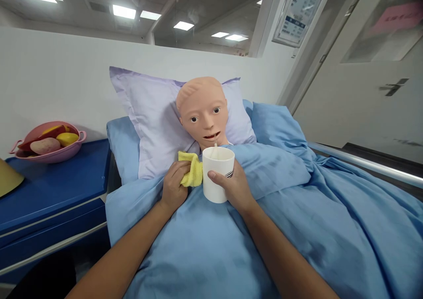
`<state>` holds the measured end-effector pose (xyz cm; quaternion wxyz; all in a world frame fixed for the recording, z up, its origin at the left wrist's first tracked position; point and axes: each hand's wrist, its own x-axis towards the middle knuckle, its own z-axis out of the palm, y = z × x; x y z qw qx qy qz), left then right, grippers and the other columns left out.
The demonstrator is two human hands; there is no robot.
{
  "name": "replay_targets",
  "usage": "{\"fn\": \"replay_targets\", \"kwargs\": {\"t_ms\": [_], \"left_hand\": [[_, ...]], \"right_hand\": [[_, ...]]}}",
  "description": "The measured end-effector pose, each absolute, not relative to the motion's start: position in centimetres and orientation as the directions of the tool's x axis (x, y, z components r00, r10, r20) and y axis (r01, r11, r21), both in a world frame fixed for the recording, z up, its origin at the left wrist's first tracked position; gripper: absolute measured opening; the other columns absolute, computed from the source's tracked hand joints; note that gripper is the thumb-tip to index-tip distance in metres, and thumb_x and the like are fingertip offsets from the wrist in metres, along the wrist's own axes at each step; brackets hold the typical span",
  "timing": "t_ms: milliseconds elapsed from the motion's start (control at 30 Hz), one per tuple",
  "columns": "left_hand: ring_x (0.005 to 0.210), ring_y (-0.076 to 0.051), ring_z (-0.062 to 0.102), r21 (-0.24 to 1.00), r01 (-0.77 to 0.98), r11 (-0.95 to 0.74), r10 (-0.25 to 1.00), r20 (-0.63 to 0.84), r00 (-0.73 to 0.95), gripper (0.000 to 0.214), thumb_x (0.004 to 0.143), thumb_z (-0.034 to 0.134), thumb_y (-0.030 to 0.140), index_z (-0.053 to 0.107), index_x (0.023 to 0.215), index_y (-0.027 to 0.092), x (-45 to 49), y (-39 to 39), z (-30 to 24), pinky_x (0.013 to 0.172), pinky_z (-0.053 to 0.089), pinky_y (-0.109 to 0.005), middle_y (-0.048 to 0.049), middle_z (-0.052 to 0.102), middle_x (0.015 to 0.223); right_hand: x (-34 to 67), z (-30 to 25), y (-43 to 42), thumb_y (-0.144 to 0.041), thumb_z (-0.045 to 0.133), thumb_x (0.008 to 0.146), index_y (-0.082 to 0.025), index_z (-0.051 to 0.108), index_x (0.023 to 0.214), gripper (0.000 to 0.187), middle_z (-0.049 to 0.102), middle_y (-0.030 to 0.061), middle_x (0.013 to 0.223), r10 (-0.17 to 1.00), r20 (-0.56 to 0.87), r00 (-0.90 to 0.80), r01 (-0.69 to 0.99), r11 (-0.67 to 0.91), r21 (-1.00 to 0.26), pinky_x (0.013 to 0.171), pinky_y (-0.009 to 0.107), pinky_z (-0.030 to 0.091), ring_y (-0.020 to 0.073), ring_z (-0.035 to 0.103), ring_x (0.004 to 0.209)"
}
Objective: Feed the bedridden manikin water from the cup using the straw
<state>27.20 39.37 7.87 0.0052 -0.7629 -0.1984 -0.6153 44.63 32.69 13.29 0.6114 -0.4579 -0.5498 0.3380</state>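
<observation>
My right hand (233,184) is wrapped round a white cup (213,184) with dark stripes, held upright over the blanket. A pale, see-through straw (216,141) rises from the cup, its top at the mouth of a manikin (202,105). Bunched in the fingers of my left hand (175,180) is a small yellow towel (193,171), just left of the cup. The manikin's head rests on a lilac pillow (148,113), and a blue blanket (205,246) covers its body.
On the left, a blue bedside cabinet (66,180) carries a pink basket (49,155) of fruit-like pieces and a yellow object (8,177), cut off by the frame. A metal bed rail (363,161) runs along the right, with a door (363,96) beyond it.
</observation>
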Motion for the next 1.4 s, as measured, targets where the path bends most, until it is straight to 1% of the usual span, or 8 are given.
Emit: {"fn": "replay_targets", "kwargs": {"t_ms": [233, 633, 733, 867, 1000, 1100, 1200, 1400], "left_hand": [[0.103, -0.021, 0.066, 0.242, 0.298, -0.923, 0.296, 0.943, 0.151, 0.032, 0.091, 0.047, 0.002, 0.065, 0.111, 0.019, 27.2, 39.5, 7.7, 0.088, 0.057, -0.038, -0.0108, 0.071, 0.109], [0.099, -0.02, 0.066, 0.249, 0.295, -0.923, 0.299, 0.944, 0.141, 0.028, 0.092, 0.047, 0.003, 0.065, 0.107, 0.018, 27.4, 39.3, 7.8, 0.084, 0.056, -0.036, -0.0103, 0.071, 0.106], [0.1, -0.02, 0.066, 0.228, 0.294, -0.928, 0.277, 0.951, 0.138, 0.028, 0.092, 0.048, 0.003, 0.065, 0.108, 0.019, 27.4, 39.2, 7.9, 0.084, 0.057, -0.037, -0.0102, 0.071, 0.105], [0.102, -0.02, 0.067, 0.182, 0.268, -0.946, 0.227, 0.963, 0.147, 0.029, 0.089, 0.052, 0.001, 0.064, 0.109, 0.019, 27.2, 39.2, 9.0, 0.085, 0.057, -0.036, -0.0104, 0.07, 0.106], [0.101, -0.02, 0.067, 0.156, 0.249, -0.956, 0.187, 0.977, 0.105, 0.035, 0.086, 0.048, -0.003, 0.064, 0.109, 0.018, 27.0, 39.3, 11.1, 0.085, 0.057, -0.036, -0.0101, 0.069, 0.107], [0.098, -0.019, 0.067, 0.171, 0.243, -0.955, 0.19, 0.98, 0.058, 0.038, 0.083, 0.048, -0.003, 0.064, 0.108, 0.02, 27.0, 39.4, 12.6, 0.083, 0.056, -0.036, -0.0078, 0.069, 0.106], [0.095, -0.018, 0.067, 0.192, 0.251, -0.949, 0.203, 0.979, 0.016, 0.041, 0.078, 0.047, -0.004, 0.064, 0.105, 0.021, 26.8, 39.5, 13.5, 0.08, 0.056, -0.034, -0.0051, 0.07, 0.104], [0.094, -0.018, 0.067, 0.253, 0.257, -0.932, 0.262, 0.965, -0.001, 0.044, 0.073, 0.044, -0.003, 0.064, 0.103, 0.022, 26.9, 39.8, 13.2, 0.078, 0.055, -0.034, -0.0039, 0.071, 0.104]], "right_hand": [[45.1, 13.3, 33.0, -0.053, 0.085, 0.068, -0.023, 0.065, 0.113, 0.058, 0.072, 0.0042, 0.099, 0.925, 0.344, 0.163, 0.052, 0.34, -0.939, 0.074, 0.034, 0.055, 0.0258, 0.067, 0.091], [45.6, 13.5, 33.4, -0.051, 0.084, 0.07, -0.024, 0.068, 0.103, 0.045, 0.071, 0.0013, 0.091, 0.923, 0.364, 0.122, 0.056, 0.36, -0.931, 0.068, 0.031, 0.053, 0.0219, 0.065, 0.082], [45.5, 13.3, 33.5, -0.051, 0.084, 0.07, -0.024, 0.068, 0.1, 0.043, 0.07, 0.0013, 0.088, 0.927, 0.353, 0.126, 0.037, 0.351, -0.936, 0.067, 0.031, 0.053, 0.0221, 0.065, 0.08], [45.4, 13.1, 33.6, -0.051, 0.084, 0.07, -0.024, 0.069, 0.102, 0.045, 0.071, 0.0014, 0.091, 0.919, 0.364, 0.148, 0.031, 0.364, -0.931, 0.069, 0.032, 0.053, 0.0221, 0.065, 0.081], [45.5, 13.0, 33.9, -0.05, 0.084, 0.069, -0.024, 0.069, 0.105, 0.047, 0.071, 0.0012, 0.091, 0.923, 0.353, 0.152, -0.011, 0.359, -0.933, 0.068, 0.031, 0.053, 0.0214, 0.065, 0.08], [45.5, 12.9, 34.0, -0.05, 0.084, 0.07, -0.023, 0.068, 0.107, 0.049, 0.07, 0.0019, 0.091, 0.934, 0.324, 0.147, -0.045, 0.334, -0.942, 0.066, 0.031, 0.053, 0.0214, 0.065, 0.079], [45.5, 12.8, 33.9, -0.05, 0.085, 0.069, -0.022, 0.068, 0.105, 0.048, 0.07, 0.002, 0.088, 0.942, 0.295, 0.157, -0.052, 0.306, -0.951, 0.065, 0.032, 0.053, 0.0211, 0.064, 0.075], [45.3, 12.7, 33.5, -0.049, 0.083, 0.073, -0.022, 0.067, 0.108, 0.047, 0.074, 0.0046, 0.095, 0.956, 0.24, 0.167, -0.045, 0.251, -0.967, 0.068, 0.036, 0.056, 0.0244, 0.068, 0.078]]}}
